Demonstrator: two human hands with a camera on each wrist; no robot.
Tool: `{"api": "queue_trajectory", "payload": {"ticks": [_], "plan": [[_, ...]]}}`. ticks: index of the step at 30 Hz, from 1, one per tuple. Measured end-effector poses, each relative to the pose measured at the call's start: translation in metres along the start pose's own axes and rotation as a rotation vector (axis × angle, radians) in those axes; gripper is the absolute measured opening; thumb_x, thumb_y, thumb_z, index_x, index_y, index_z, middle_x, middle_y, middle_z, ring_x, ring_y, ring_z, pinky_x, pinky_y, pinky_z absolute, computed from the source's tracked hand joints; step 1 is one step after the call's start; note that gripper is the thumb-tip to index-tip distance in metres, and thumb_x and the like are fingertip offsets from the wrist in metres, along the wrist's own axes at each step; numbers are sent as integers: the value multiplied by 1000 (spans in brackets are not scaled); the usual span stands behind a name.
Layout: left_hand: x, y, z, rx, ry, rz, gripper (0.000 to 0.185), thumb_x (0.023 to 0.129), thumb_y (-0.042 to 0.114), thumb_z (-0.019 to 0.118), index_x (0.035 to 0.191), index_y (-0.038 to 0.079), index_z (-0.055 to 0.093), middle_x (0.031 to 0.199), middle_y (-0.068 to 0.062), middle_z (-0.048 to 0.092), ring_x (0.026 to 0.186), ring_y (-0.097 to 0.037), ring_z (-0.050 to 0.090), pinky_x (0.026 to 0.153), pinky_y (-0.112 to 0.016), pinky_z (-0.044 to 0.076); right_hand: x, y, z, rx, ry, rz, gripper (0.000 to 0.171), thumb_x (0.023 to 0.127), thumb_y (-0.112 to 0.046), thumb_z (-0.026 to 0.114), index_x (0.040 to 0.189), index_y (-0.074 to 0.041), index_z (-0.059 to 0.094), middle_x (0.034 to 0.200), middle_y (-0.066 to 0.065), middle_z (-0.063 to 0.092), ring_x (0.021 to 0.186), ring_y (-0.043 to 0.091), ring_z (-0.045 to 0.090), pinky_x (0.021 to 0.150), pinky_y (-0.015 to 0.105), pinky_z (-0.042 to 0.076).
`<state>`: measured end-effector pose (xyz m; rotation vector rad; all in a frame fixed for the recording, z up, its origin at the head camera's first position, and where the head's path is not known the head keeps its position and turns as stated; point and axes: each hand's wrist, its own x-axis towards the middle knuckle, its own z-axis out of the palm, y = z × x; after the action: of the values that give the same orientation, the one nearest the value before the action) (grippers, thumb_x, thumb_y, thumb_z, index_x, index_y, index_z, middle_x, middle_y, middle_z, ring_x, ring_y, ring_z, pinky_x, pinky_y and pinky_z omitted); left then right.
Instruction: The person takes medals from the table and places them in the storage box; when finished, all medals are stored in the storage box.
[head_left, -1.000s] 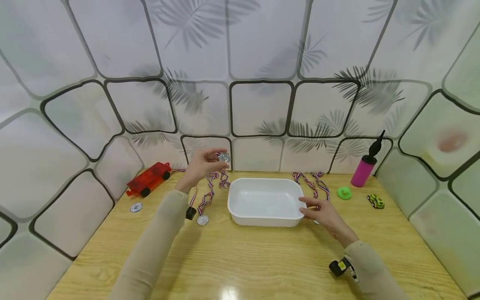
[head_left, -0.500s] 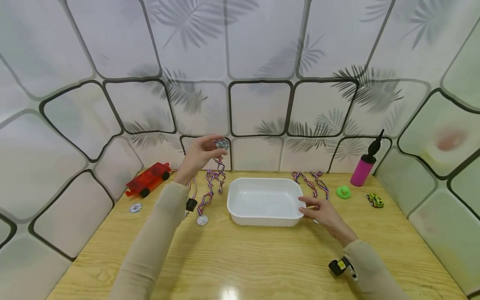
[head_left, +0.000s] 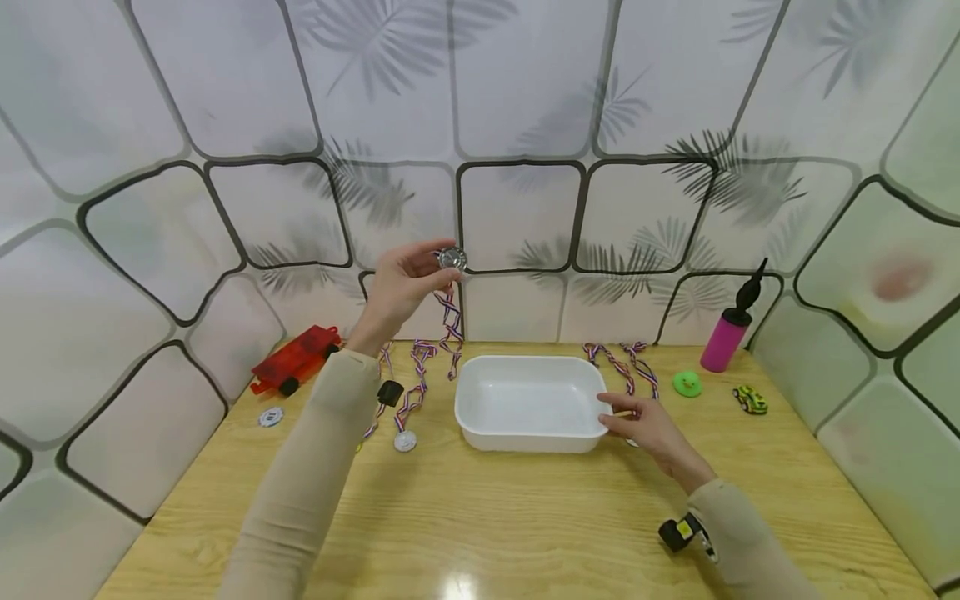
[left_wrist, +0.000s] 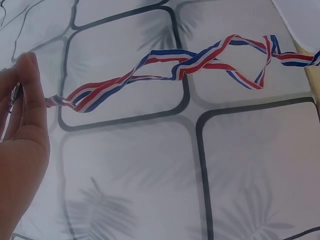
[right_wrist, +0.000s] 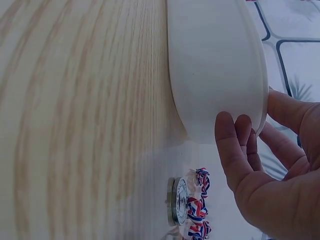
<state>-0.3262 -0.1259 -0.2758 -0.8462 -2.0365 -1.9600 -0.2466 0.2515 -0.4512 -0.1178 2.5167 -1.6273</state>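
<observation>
In the head view my left hand [head_left: 401, 287] is raised above the back of the table and pinches a silver medal [head_left: 452, 259] between thumb and fingers. Its red, white and blue ribbon [left_wrist: 190, 65] trails down twisted, as the left wrist view shows at length. My right hand [head_left: 648, 433] holds the right end of a white plastic basin [head_left: 532, 443], with thumb and fingers at its wall and rim. A second silver medal [head_left: 405, 441] lies on the table left of the basin. Beside the right hand another medal [right_wrist: 180, 201] lies with its ribbon bunched.
At the left stand a red toy car [head_left: 296, 360] and a round numbered chip [head_left: 271, 417]. To the right are a pink and black pump [head_left: 725, 340], a green rubber duck [head_left: 687, 384] and a small green toy car [head_left: 750, 400]. A patterned wall borders the wooden table [head_left: 480, 517].
My left hand has risen with the silver medal, drawing more of its ribbon up off the table. The right hand and the basin stay where they were.
</observation>
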Motion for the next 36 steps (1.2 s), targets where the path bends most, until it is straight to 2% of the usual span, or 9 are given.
{"api": "queue_trajectory", "payload": {"ticks": [4,8,10,13,18,22,28,32,36], "plan": [[2,8,8,-50,-21,39,42,86,-1,72,127,3,63,91,-8,74,73,-15,69,69,-30,59,0,0,0,-11,3,8,53,94,-21,68,140,-1,52,127,24,51,96,18,61,81,30,58],[2,10,15,-99,-57,59,41,87,-5,69,126,2,63,90,-6,74,71,-17,69,69,-33,59,1,0,0,-8,-2,6,53,94,-21,68,140,-1,51,128,24,51,96,19,61,83,31,58],[1,8,17,-104,-75,58,41,86,-6,69,126,1,64,87,-4,74,69,-21,68,69,-35,59,2,1,0,-1,-2,-2,53,94,-20,67,140,0,51,127,24,50,96,19,62,83,31,58],[-2,3,20,-51,-99,33,41,87,-3,69,127,3,63,84,-1,74,70,-23,68,71,-37,59,2,1,-1,3,-3,-11,53,94,-20,68,140,0,51,127,25,50,95,19,62,83,30,58],[-9,-15,23,35,-142,-35,41,89,2,70,129,4,62,84,-1,74,74,-26,69,75,-47,58,2,1,-2,-17,-5,-10,54,93,-23,68,140,-1,52,126,24,52,94,19,63,79,31,58],[-10,-30,29,64,-172,-74,40,90,2,69,129,5,62,88,-10,74,77,-26,71,77,-51,58,2,2,-3,-21,-4,-16,54,93,-23,69,140,0,52,126,25,53,94,19,64,78,31,58],[-10,-52,49,83,-219,-137,39,89,-1,68,128,5,63,93,-22,72,77,-16,71,81,-58,55,2,3,-4,-8,4,-15,54,93,-21,68,140,1,51,127,26,51,95,19,63,80,30,58],[-12,-67,64,90,-241,-194,41,89,-1,69,128,6,63,95,-21,71,75,-20,71,81,-56,57,3,4,-3,-8,-1,-6,55,93,-23,69,140,0,51,128,26,52,95,18,63,81,30,58],[-13,-78,78,76,-267,-206,42,88,-2,69,129,4,62,97,-25,70,77,-24,70,79,-55,57,3,4,-2,-1,-4,-10,55,93,-23,69,139,1,52,126,26,53,95,18,63,81,30,59]]}}
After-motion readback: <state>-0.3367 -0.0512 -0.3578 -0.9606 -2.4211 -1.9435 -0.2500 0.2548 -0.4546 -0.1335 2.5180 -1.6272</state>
